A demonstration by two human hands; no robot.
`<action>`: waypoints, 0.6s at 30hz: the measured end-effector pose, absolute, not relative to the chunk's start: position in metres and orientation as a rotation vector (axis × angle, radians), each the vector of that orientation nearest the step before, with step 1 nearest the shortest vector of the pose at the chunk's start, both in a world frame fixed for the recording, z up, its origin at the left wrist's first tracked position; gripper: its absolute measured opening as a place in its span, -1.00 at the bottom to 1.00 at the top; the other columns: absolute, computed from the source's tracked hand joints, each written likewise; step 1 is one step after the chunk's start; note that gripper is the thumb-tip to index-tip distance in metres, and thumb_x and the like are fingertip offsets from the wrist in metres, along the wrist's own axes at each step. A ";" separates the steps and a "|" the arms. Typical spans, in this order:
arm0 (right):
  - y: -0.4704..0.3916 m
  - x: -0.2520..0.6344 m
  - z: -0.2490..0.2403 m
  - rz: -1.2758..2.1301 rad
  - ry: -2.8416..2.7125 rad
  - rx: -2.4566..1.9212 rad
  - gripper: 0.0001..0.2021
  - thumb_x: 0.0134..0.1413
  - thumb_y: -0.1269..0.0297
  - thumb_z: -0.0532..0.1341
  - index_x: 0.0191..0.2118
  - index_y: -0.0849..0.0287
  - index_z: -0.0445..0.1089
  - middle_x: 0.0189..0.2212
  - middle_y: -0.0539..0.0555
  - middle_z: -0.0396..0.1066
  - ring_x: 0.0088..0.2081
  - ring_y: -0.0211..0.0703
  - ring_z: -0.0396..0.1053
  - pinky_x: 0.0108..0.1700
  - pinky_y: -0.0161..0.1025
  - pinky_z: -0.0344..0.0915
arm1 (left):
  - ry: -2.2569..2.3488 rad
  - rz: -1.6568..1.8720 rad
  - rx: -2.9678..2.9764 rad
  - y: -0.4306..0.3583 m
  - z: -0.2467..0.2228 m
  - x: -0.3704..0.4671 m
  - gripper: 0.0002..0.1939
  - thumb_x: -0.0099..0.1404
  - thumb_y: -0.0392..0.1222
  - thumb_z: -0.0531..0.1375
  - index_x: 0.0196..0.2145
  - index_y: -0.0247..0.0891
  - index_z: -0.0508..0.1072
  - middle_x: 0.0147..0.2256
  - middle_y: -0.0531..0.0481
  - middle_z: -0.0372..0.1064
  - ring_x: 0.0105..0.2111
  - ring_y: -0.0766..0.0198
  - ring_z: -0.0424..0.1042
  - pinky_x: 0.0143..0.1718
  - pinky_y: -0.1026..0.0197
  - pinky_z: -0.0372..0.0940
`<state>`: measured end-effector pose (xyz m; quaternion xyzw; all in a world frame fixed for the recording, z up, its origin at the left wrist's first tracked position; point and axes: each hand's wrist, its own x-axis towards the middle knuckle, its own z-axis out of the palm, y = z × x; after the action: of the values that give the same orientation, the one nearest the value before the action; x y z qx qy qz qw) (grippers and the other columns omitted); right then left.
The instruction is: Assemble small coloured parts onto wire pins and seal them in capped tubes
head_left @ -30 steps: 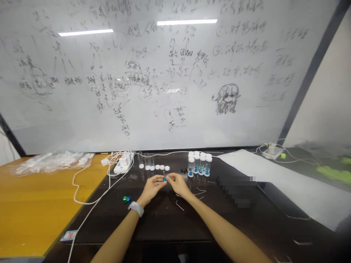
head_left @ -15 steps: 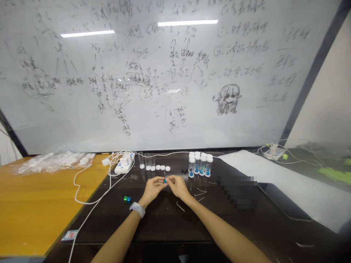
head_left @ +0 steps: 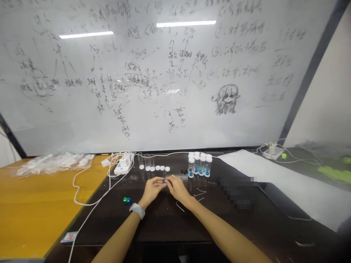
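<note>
The left hand pinches a small, shiny blue rounded piece above the dark, glossy worktop; the right hand has just parted its fingers slightly beside it, its grip unclear.

Whiteboard: handwriting, long-haired figure sketch. Right: dark phone by white sheet. Left: power strip, white cables.

there is just one view, and it comes from the camera on my head. it looks forward and down over my two arms. my hands are low in the middle, and the big white board fills the top, farther off.
</note>
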<state>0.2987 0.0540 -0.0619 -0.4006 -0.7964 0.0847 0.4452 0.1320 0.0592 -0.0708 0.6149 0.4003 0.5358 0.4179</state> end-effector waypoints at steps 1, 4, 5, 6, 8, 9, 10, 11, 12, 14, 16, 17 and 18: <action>0.056 0.299 -0.063 0.292 -1.930 -1.001 -0.81 0.24 0.34 0.10 -0.31 0.19 0.45 -0.39 0.08 0.44 -0.35 -0.16 0.40 -0.24 -0.25 0.30 | 1.001 1.344 1.549 0.060 -0.071 0.132 -0.67 -0.01 -0.12 0.41 -0.29 -0.33 0.54 -0.39 -0.11 0.55 -0.35 0.15 0.55 -0.22 0.14 0.43; 0.060 0.298 -0.065 0.629 -1.779 -1.036 -0.83 0.17 0.26 0.16 -0.30 0.21 0.46 -0.45 0.06 0.48 -0.45 -0.16 0.43 -0.42 -0.29 0.34 | 1.001 1.334 1.561 0.060 -0.072 0.131 -0.65 -0.02 -0.11 0.42 -0.28 -0.33 0.54 -0.39 -0.12 0.55 -0.35 0.13 0.55 -0.24 0.14 0.43; 0.061 0.298 -0.065 0.718 -1.744 -1.038 -0.83 0.16 0.24 0.17 -0.29 0.22 0.45 -0.45 0.07 0.48 -0.48 -0.16 0.43 -0.48 -0.30 0.32 | 1.002 1.326 1.564 0.060 -0.072 0.131 -0.64 -0.02 -0.10 0.42 -0.27 -0.33 0.54 -0.38 -0.12 0.56 -0.35 0.13 0.55 -0.24 0.14 0.43; 0.062 0.298 -0.065 0.764 -1.728 -1.037 -0.82 0.16 0.23 0.16 -0.27 0.22 0.44 -0.46 0.07 0.48 -0.51 -0.17 0.42 -0.52 -0.31 0.31 | 1.002 1.319 1.565 0.060 -0.072 0.131 -0.63 -0.02 -0.10 0.42 -0.27 -0.33 0.54 -0.38 -0.12 0.56 -0.35 0.12 0.55 -0.24 0.13 0.43; 0.060 0.299 -0.063 0.697 -1.766 -1.025 -0.82 0.18 0.24 0.15 -0.28 0.22 0.43 -0.47 0.06 0.46 -0.51 -0.18 0.41 -0.49 -0.31 0.31 | 1.001 1.317 1.564 0.059 -0.071 0.132 -0.64 -0.03 -0.11 0.42 -0.27 -0.33 0.54 -0.39 -0.12 0.55 -0.35 0.12 0.55 -0.23 0.13 0.43; 0.059 0.299 -0.062 0.602 -1.805 -1.020 -0.83 0.20 0.26 0.13 -0.31 0.21 0.42 -0.47 0.06 0.45 -0.49 -0.19 0.41 -0.43 -0.29 0.32 | 1.002 1.322 1.563 0.059 -0.071 0.132 -0.65 -0.02 -0.11 0.42 -0.28 -0.33 0.54 -0.39 -0.12 0.55 -0.35 0.12 0.55 -0.23 0.12 0.43; 0.057 0.299 -0.061 0.489 -1.846 -1.019 -0.82 0.22 0.29 0.11 -0.33 0.21 0.42 -0.46 0.06 0.44 -0.46 -0.18 0.40 -0.36 -0.27 0.32 | 1.002 1.327 1.561 0.059 -0.070 0.133 -0.65 -0.03 -0.11 0.42 -0.29 -0.33 0.54 -0.40 -0.12 0.55 -0.35 0.13 0.55 -0.22 0.12 0.43; 0.055 0.299 -0.060 0.376 -1.886 -1.021 -0.81 0.24 0.31 0.10 -0.35 0.20 0.41 -0.45 0.07 0.43 -0.42 -0.17 0.39 -0.30 -0.26 0.31 | 1.001 1.330 1.558 0.059 -0.070 0.133 -0.66 -0.03 -0.11 0.42 -0.29 -0.33 0.54 -0.40 -0.11 0.55 -0.35 0.13 0.55 -0.22 0.12 0.43; 0.053 0.299 -0.058 0.276 -1.922 -1.029 -0.81 0.25 0.32 0.08 -0.35 0.19 0.40 -0.42 0.08 0.41 -0.38 -0.16 0.38 -0.26 -0.24 0.30 | 0.999 1.329 1.556 0.058 -0.069 0.133 -0.66 -0.03 -0.11 0.42 -0.29 -0.32 0.54 -0.40 -0.11 0.55 -0.35 0.13 0.55 -0.21 0.12 0.44; 0.049 0.298 -0.056 0.143 -1.982 -1.055 -0.80 0.28 0.36 0.05 -0.34 0.19 0.38 -0.39 0.10 0.39 -0.33 -0.14 0.37 -0.22 -0.23 0.28 | 1.001 1.324 1.554 0.058 -0.069 0.134 -0.66 -0.03 -0.12 0.42 -0.29 -0.32 0.54 -0.40 -0.11 0.55 -0.35 0.13 0.55 -0.21 0.12 0.44; 0.047 0.298 -0.055 0.087 -2.024 -1.061 -0.79 0.29 0.40 0.03 -0.33 0.19 0.37 -0.36 0.11 0.37 -0.30 -0.12 0.36 -0.20 -0.23 0.28 | 1.008 1.328 1.554 0.058 -0.068 0.133 -0.65 -0.04 -0.12 0.42 -0.29 -0.32 0.54 -0.40 -0.10 0.55 -0.36 0.13 0.55 -0.22 0.12 0.44; 0.047 0.298 -0.055 0.087 -2.029 -1.051 -0.80 0.28 0.40 0.03 -0.32 0.19 0.37 -0.35 0.11 0.37 -0.29 -0.12 0.36 -0.20 -0.23 0.28 | 1.011 1.332 1.554 0.058 -0.068 0.133 -0.65 -0.04 -0.12 0.42 -0.29 -0.32 0.54 -0.40 -0.10 0.55 -0.36 0.13 0.55 -0.22 0.12 0.44; 0.048 0.298 -0.055 0.107 -2.021 -1.038 -0.81 0.28 0.39 0.04 -0.31 0.19 0.37 -0.34 0.11 0.38 -0.29 -0.13 0.37 -0.20 -0.23 0.28 | 1.012 1.336 1.554 0.058 -0.068 0.133 -0.65 -0.03 -0.12 0.42 -0.28 -0.32 0.54 -0.40 -0.10 0.55 -0.35 0.14 0.55 -0.22 0.13 0.44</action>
<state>0.2976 0.0480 -0.0554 -0.4143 -0.8062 0.0425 0.4203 0.1331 0.0577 -0.0675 0.6187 0.4030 0.5316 0.4149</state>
